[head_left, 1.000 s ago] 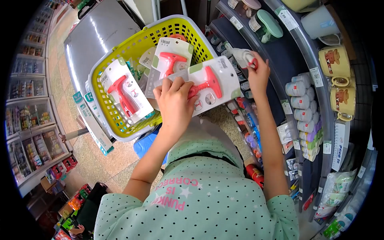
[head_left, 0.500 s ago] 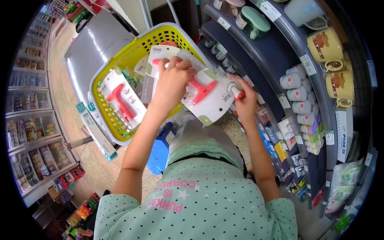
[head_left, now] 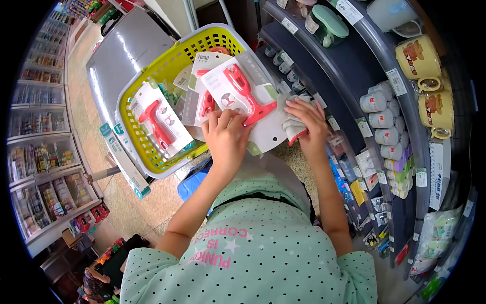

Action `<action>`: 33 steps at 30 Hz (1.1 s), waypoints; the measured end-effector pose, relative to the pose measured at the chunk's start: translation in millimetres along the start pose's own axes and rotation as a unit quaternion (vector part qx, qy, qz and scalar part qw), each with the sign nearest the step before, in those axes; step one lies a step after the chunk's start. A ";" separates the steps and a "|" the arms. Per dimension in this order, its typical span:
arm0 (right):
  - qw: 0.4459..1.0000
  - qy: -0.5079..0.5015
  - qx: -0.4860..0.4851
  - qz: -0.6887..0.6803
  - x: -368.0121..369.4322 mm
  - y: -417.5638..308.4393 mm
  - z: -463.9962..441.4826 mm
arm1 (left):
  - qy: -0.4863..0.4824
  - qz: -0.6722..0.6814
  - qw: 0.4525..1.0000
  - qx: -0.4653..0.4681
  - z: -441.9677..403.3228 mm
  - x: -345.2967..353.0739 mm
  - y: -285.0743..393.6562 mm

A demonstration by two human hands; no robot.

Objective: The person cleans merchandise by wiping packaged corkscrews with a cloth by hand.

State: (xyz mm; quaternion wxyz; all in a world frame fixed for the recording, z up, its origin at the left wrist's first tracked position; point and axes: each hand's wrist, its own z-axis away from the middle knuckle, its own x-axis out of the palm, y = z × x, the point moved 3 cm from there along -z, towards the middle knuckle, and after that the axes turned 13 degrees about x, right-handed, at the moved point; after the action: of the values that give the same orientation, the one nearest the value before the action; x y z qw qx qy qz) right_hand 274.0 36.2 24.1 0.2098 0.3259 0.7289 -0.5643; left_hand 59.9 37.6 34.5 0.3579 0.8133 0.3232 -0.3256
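Note:
In the head view, my left hand [head_left: 225, 142] pinches the lower edge of a white carded pack [head_left: 218, 80] holding a red T-shaped tool [head_left: 243, 91], its exact kind unclear. This pack lies over other similar packs at the basket's near right side. My right hand [head_left: 311, 121] grips a grey cloth [head_left: 289, 116] with red trim beside the pack's right end. Its fingertips are bent over the cloth. Another red-tool pack [head_left: 161, 121] rests in the yellow-green basket [head_left: 152, 71], left of my left hand.
The basket stands on a grey surface [head_left: 126, 45]. Long white-and-teal boxes [head_left: 124, 159] lean outside its left side. A blue stool [head_left: 195, 180] is below. Curved shelves on the right carry wrapped mugs [head_left: 417, 57], white jars [head_left: 373, 101] and a green-lidded container [head_left: 326, 25]. Drawers [head_left: 45, 157] line the left.
My left hand has moved from on top of the packs to their lower edge, uncovering the red tool. The pack has turned and shifted. The cloth in my right hand looks more spread out.

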 end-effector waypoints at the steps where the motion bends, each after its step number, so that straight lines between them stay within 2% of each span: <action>1: 1.000 -0.011 0.000 -0.005 -2.9 0.0 -2.1 | 0.007 0.008 1.000 -0.003 -2.2 -0.3 -0.4; 4: 0.996 -0.081 -0.034 0.019 -12.3 1.4 -3.7 | -0.005 -0.012 1.000 -0.006 -3.7 1.2 -4.3; 10: 0.979 -0.202 -0.030 0.009 -31.2 -9.7 -3.2 | -0.011 0.014 1.000 0.004 -9.9 1.5 -8.5; 13: 0.982 -0.165 0.006 -0.097 -47.4 -7.2 -8.3 | -0.025 0.055 0.998 0.031 -12.5 0.6 -15.4; 16: 0.987 -0.051 0.033 -0.148 -51.6 -1.6 -16.5 | -0.038 0.081 0.994 0.070 -13.6 1.3 -19.6; 17: 0.991 -0.042 0.025 -0.125 -49.8 1.9 -18.3 | -0.042 0.082 0.993 0.079 -14.0 1.3 -19.3; 21: 0.996 -0.089 -0.024 -0.018 -34.8 -2.4 -16.9 | -0.058 0.087 0.989 0.109 -18.0 0.3 -20.2; 29: 0.992 -0.109 -0.007 -0.061 -20.2 -5.0 -13.1 | -0.111 0.112 0.976 0.152 -42.0 -6.5 -40.3; 33: 0.992 -0.107 -0.017 -0.059 -16.2 -11.7 -21.2 | -0.119 0.095 0.978 0.143 -42.8 -8.9 -38.3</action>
State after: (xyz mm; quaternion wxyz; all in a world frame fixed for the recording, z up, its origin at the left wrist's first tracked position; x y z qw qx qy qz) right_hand 278.3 50.9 48.8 0.2587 0.2166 0.7298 -0.5946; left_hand 38.4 89.4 49.8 0.3033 0.8384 0.1498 -0.4274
